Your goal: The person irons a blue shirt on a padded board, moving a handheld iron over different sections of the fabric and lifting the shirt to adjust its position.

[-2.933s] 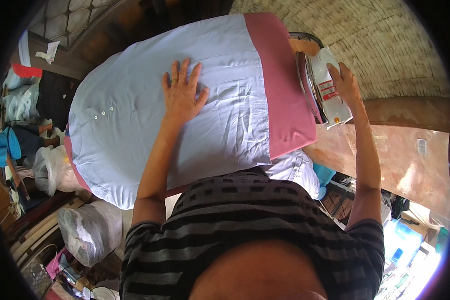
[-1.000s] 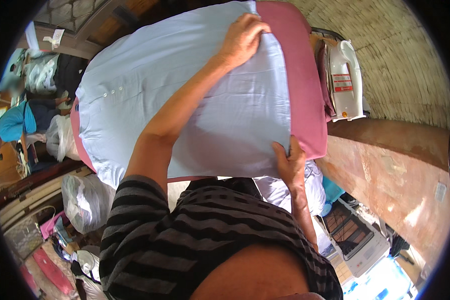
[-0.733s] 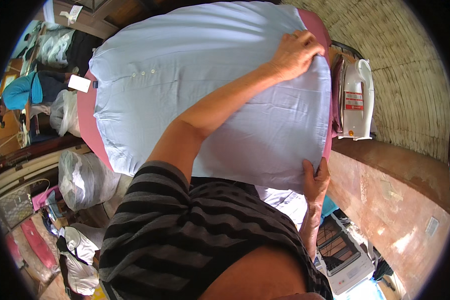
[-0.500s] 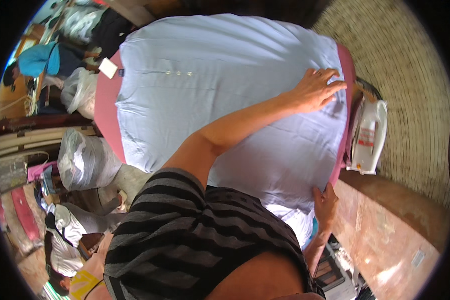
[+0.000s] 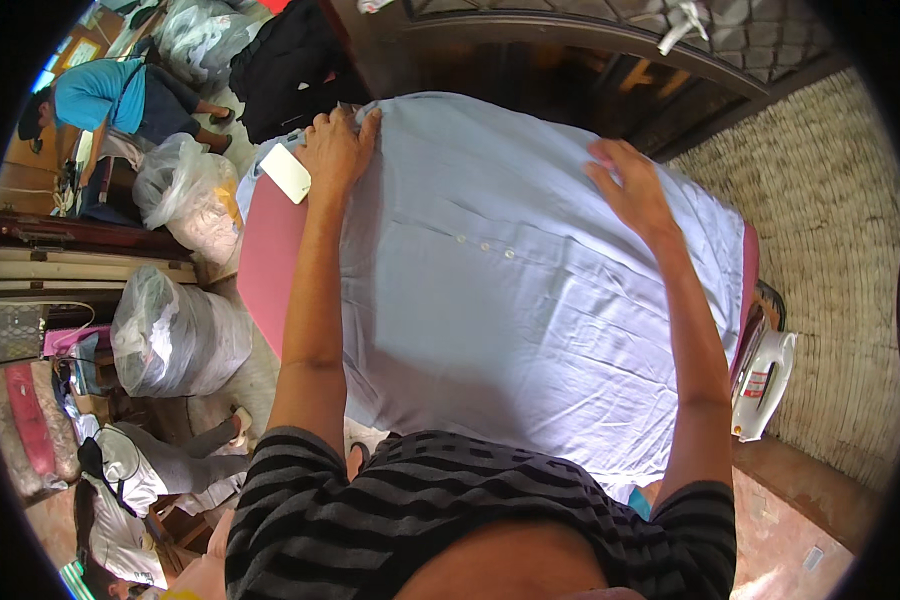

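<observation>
Shirt (image 5: 470,320): pale blue, spread over the middle of the board (image 5: 270,240), its near edge hanging by the wearer's waist; smooth in the middle, creased toward the near right.
Buttons (image 5: 485,246): three, pale, in a short row across the middle of the shirt.
Left hand (image 5: 335,155): at the shirt's far left, fingers curled over the cloth – I cannot tell whether the grip pinches it or only rests there.
Right hand (image 5: 630,190): at the shirt's far right, fingers bent, thumb apart from them; the grip looks loose and released.
Tag (image 5: 286,174): white, just left of the left hand, over the board's left part.
Board: pink, bare along its left end, a narrow strip showing at the right.
Iron (image 5: 766,385): white with a red label, beyond the board's right end – well apart from both hands.
Bags (image 5: 180,335): clear plastic, bulging, left of the board.
Co-workers: one in a blue top (image 5: 100,95) bending at far left, another in a white top (image 5: 130,475) at near left.
Door (image 5: 570,60): dark, with a grille, on the far side.
</observation>
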Available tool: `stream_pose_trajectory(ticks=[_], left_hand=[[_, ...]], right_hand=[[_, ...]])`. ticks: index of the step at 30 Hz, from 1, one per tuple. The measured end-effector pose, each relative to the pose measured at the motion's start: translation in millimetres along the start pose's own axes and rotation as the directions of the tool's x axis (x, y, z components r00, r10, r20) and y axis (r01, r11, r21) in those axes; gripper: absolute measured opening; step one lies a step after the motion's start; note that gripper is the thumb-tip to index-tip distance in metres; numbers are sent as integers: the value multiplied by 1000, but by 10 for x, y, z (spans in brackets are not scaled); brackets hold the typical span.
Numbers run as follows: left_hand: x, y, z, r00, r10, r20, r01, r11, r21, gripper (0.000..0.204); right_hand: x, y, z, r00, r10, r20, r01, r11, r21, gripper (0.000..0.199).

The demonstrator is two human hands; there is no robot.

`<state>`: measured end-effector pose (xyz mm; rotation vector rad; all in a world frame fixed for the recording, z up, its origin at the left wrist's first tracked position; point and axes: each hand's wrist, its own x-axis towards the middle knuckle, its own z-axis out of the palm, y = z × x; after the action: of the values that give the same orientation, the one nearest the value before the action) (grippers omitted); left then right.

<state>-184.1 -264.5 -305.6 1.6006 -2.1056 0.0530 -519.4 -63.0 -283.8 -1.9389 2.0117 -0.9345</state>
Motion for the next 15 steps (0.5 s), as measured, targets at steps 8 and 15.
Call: stream_pose_trajectory(ticks=[8, 15], left_hand=[[-488, 83, -503, 824, 500, -268, -567, 723, -395, 15], [-1189, -76, -463, 728, 616, -302, -680, 590, -436, 26]], right_hand=[[1376, -506, 825, 944, 67, 322, -71, 997, 1, 43], [1298, -1182, 1033, 824, -356, 441, 499, 824, -268, 62]])
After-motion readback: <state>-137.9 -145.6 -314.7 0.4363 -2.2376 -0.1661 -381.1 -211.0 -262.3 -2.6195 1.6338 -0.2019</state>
